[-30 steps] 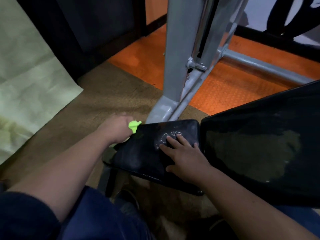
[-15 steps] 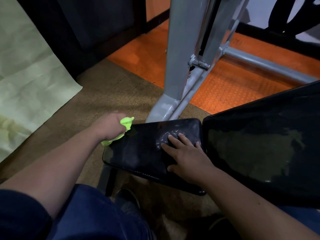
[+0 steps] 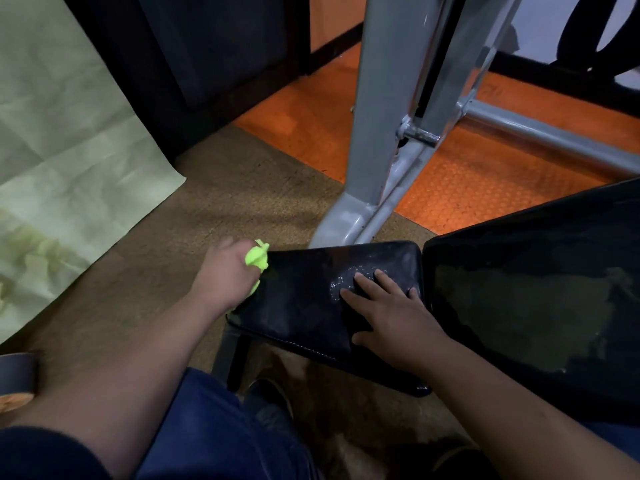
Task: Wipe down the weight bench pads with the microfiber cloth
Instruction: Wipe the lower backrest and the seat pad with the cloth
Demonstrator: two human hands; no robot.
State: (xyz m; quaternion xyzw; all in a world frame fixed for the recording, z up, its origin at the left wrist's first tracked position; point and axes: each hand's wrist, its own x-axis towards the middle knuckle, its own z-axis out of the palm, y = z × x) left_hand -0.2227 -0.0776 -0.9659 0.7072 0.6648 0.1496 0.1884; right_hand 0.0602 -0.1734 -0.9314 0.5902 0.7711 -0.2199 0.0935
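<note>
My left hand [image 3: 225, 271] has its fingers clamped on the green cloth [image 3: 258, 259] at the seat pad's [image 3: 304, 299] edge; my right hand [image 3: 391, 317] lies flat on it, fingers apart.

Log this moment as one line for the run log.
left hand: grips green cloth at seat pad's left edge | right hand: flat on pad | back pad: untouched

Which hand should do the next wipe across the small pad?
Left hand: it grips the cloth at the small pad's left edge. The right hand lies flat and empty on the pad.
</note>
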